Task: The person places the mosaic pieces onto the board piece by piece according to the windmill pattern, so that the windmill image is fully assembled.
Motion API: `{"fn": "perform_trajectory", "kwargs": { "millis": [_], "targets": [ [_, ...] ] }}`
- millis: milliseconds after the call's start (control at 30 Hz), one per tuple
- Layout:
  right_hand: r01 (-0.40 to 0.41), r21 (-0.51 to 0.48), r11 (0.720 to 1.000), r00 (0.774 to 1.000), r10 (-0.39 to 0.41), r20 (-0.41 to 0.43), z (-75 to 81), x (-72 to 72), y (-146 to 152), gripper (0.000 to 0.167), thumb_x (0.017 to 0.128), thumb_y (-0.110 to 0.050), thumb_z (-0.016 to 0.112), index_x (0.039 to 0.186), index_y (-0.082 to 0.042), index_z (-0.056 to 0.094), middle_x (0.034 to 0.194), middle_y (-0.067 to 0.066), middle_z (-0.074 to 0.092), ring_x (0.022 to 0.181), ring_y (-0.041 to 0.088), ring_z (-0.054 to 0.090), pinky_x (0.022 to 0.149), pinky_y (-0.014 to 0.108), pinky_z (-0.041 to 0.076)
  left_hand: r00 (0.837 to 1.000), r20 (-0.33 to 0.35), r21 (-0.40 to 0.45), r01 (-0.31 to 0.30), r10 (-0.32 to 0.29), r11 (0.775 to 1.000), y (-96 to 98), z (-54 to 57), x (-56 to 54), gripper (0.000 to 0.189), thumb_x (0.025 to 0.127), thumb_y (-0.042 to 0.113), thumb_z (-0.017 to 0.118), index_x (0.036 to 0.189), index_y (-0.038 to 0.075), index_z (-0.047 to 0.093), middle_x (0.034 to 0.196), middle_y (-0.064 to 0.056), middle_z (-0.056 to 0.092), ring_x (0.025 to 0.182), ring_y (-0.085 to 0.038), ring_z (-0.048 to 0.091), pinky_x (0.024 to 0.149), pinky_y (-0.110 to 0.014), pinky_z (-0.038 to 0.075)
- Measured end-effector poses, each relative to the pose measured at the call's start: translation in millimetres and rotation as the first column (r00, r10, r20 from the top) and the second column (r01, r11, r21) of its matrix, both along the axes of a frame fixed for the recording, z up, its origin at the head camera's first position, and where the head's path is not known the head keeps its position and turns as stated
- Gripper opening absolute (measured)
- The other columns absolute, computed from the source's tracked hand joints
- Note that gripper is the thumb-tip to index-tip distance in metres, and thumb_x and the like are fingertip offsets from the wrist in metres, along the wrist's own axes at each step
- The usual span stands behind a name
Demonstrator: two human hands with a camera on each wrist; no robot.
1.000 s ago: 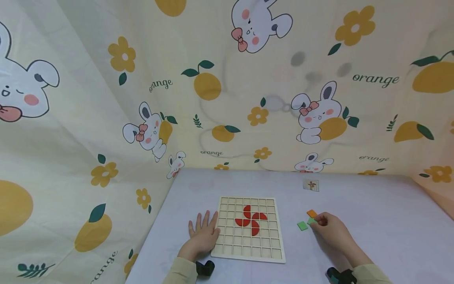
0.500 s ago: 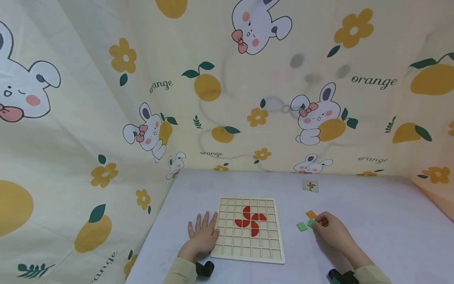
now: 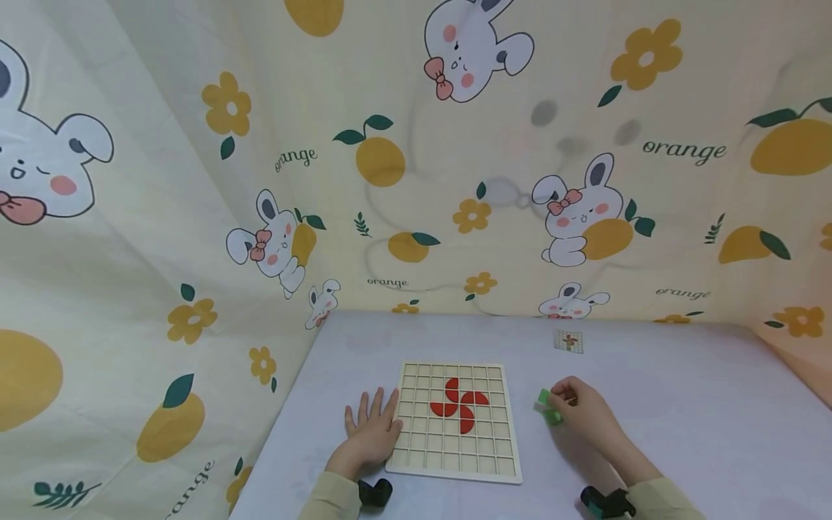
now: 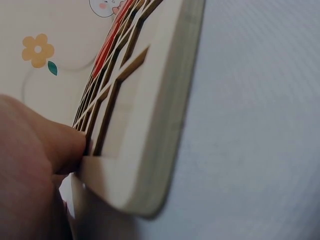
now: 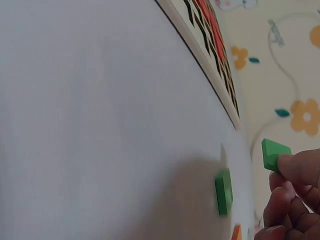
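My left hand (image 3: 372,437) lies with fingers spread along the left side of a wooden grid board (image 3: 455,478). Its thumb (image 4: 65,145) touches the board's rim in the left wrist view. Four-bladed in shape, a pinwheel of red quarter-round pieces (image 3: 466,419) sits in the grid. To the right of the board, my right hand (image 3: 593,417) pinches a green square tile (image 5: 274,154) between thumb and fingers, raised above the table. Under it, a second green tile (image 5: 224,193) lies on the table. An orange tile (image 5: 236,232) shows at the bottom of the right wrist view, hidden in the head view.
A small card (image 3: 569,341) with a red pinwheel printed on a grid lies toward the back right of the pale table (image 3: 715,404). A curtain (image 3: 416,217) printed with rabbits and oranges hangs behind and to the left.
My right hand has lifted the green tile off the table and moved left toward the board, passing over the other green tile. The left hand and the board have stayed put.
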State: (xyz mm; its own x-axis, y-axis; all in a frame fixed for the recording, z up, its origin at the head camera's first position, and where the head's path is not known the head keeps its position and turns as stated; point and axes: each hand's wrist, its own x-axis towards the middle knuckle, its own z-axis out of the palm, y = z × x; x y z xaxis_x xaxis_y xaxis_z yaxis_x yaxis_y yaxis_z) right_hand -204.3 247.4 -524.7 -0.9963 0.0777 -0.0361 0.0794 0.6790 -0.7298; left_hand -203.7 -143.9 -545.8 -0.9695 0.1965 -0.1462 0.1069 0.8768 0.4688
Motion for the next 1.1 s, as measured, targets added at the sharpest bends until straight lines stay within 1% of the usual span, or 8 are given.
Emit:
{"fn": "perform_trajectory", "kwargs": {
  "millis": [167,367,567,733,933,1000,1100],
  "targets": [
    [-0.027,-0.018,0.999,1.0,0.027,-0.003,0.3,-1.0,-25.6,0.015,0.092,-0.017,0.066,0.1,-0.007,0.058,0.085,0.003,0.059,0.075,0.017,0.053,0.057,0.029,0.047,1.0,-0.002,-0.006,0.0,0.0,1.0,-0.6,-2.4,-0.7,0.057,0.102,0.034,0.041,0.154,0.015,0.027,0.159,-0.018,0.011,0.144,-0.043,-0.006,0.105,-0.067,-0.011],
    [-0.05,-0.037,0.998,0.999,0.051,0.017,-4.3,-3.6,-55.7,0.013,0.091,-0.018,0.068,0.098,-0.012,0.059,0.084,0.001,0.057,0.075,0.017,0.051,0.057,0.028,0.044,1.0,0.002,-0.015,-0.005,0.005,1.0,-0.8,-4.9,-1.7,0.058,0.102,0.035,0.041,0.154,0.016,0.027,0.16,-0.018,0.01,0.144,-0.042,-0.006,0.105,-0.067,-0.012],
    [-0.117,-0.067,0.991,0.993,0.117,-0.009,-5.2,-3.0,-84.4,0.011,0.091,-0.017,0.069,0.095,-0.015,0.059,0.083,-0.002,0.057,0.074,0.015,0.051,0.057,0.027,0.044,1.0,-0.012,-0.015,-0.006,0.006,1.0,0.0,-5.5,-1.5,0.058,0.101,0.035,0.041,0.154,0.015,0.027,0.159,-0.018,0.011,0.144,-0.043,-0.006,0.105,-0.067,-0.012],
    [-0.198,-0.109,0.974,0.98,0.197,-0.028,0.1,0.4,-107.2,0.012,0.091,-0.019,0.069,0.092,-0.016,0.058,0.081,-0.003,0.057,0.07,0.014,0.052,0.055,0.027,0.045,1.0,-0.01,-0.014,-0.007,0.007,1.0,0.3,-4.6,-1.3,0.058,0.102,0.035,0.041,0.154,0.015,0.027,0.16,-0.018,0.011,0.144,-0.042,-0.006,0.105,-0.067,-0.012],
    [-0.3,-0.11,0.948,0.954,0.297,-0.043,2.0,2.7,-128.6,0.012,0.092,-0.018,0.068,0.092,-0.014,0.057,0.08,-0.003,0.058,0.069,0.014,0.054,0.054,0.026,0.047,1.0,-0.008,-0.012,-0.007,0.007,1.0,0.8,-3.9,-1.8,0.058,0.102,0.035,0.041,0.154,0.015,0.027,0.16,-0.018,0.011,0.144,-0.042,-0.006,0.105,-0.067,-0.012],
    [-0.318,-0.101,0.943,0.948,0.316,-0.042,1.2,3.0,-134.3,0.012,0.092,-0.018,0.067,0.092,-0.014,0.057,0.08,-0.004,0.058,0.069,0.014,0.054,0.054,0.026,0.047,1.0,-0.013,-0.013,-0.004,0.004,1.0,1.0,-3.7,-1.9,0.058,0.101,0.035,0.041,0.154,0.015,0.027,0.159,-0.018,0.011,0.144,-0.043,-0.006,0.105,-0.067,-0.012],
    [-0.322,-0.072,0.944,0.947,0.32,-0.037,-0.9,3.3,-141.4,0.011,0.092,-0.018,0.068,0.091,-0.015,0.057,0.078,-0.004,0.057,0.069,0.013,0.052,0.054,0.025,0.046,1.0,-0.018,-0.016,-0.002,0.002,1.0,1.0,-4.0,-2.1,0.058,0.101,0.034,0.042,0.154,0.015,0.028,0.159,-0.019,0.012,0.144,-0.043,-0.005,0.105,-0.067,-0.011]
  ]
}}
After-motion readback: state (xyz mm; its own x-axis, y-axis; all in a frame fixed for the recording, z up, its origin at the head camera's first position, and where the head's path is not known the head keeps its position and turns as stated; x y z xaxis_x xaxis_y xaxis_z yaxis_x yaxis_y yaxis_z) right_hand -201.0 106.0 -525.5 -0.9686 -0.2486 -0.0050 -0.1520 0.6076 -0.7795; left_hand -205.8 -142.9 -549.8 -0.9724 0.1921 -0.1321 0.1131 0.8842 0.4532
